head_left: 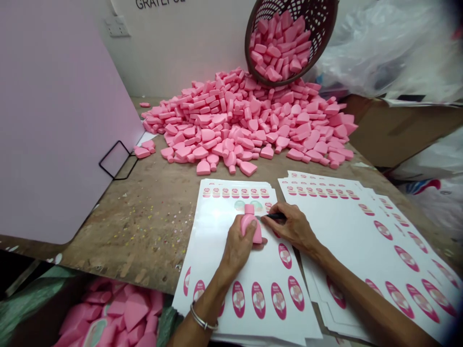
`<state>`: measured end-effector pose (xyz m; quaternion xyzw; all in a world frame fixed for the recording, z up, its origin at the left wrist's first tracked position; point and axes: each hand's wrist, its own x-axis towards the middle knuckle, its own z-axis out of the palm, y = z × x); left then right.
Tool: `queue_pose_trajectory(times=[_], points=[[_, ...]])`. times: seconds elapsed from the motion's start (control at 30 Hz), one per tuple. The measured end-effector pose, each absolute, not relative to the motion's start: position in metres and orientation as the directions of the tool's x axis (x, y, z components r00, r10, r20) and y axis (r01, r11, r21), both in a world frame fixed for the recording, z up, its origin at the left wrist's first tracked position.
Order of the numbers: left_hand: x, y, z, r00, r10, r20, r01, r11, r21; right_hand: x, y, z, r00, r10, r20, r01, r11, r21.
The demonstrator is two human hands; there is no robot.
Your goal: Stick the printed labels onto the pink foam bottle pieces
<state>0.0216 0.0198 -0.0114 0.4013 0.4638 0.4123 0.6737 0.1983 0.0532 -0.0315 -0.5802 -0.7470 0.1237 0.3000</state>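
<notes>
My left hand (238,241) holds a pink bottle-shaped piece (249,222) upright over a stack of sticker sheets (217,250), with the thumb across its front. My right hand (291,226) pinches a thin black tool (274,216), its tip at the right side of the pink piece. Printed on the white sheets are rows of small labels and larger pink oval labels (258,300). Just behind the held piece, round greenish spots (256,206) show on the top sheet. To the right, under my right forearm, lies a second stack of sticker sheets (333,226).
A large heap of pink pieces (231,115) covers the table's back, below a tilted brown basket (249,62) of more pieces. A pink board (54,120) with a black wire stand (119,161) is left. Below it sits a green sack (43,299); plastic bags (379,48) lie right.
</notes>
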Motion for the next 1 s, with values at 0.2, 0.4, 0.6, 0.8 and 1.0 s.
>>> queue_pose_trajectory(times=[0.2, 0.4, 0.6, 0.8, 1.0], points=[[0.019, 0.023, -0.014, 0.226, 0.922, -0.314, -0.245, 0.366, 0.898, 0.202, 0.047, -0.014, 0.105, 0.987, 0.118, 0.493, 0.051, -0.868], [0.01, 0.016, -0.008, 0.194, 0.927, -0.32, -0.492, 0.374, 0.786, 0.19, 0.033, 0.014, 0.109, 0.994, 0.019, 0.353, -0.021, -0.935], [-0.004, 0.004, 0.01, 0.191, 0.931, -0.312, -0.525, 0.365, 0.769, 0.151, 0.018, 0.025, -0.021, 1.0, -0.007, 0.372, 0.002, -0.928], [-0.01, 0.0, 0.013, 0.208, 0.931, -0.301, -0.523, 0.366, 0.77, 0.138, 0.016, 0.03, -0.041, 0.999, 0.027, 0.41, 0.042, -0.911], [-0.011, -0.001, 0.012, 0.212, 0.925, -0.315, -0.521, 0.38, 0.765, 0.135, 0.014, 0.031, -0.03, 0.998, 0.057, 0.439, 0.064, -0.896]])
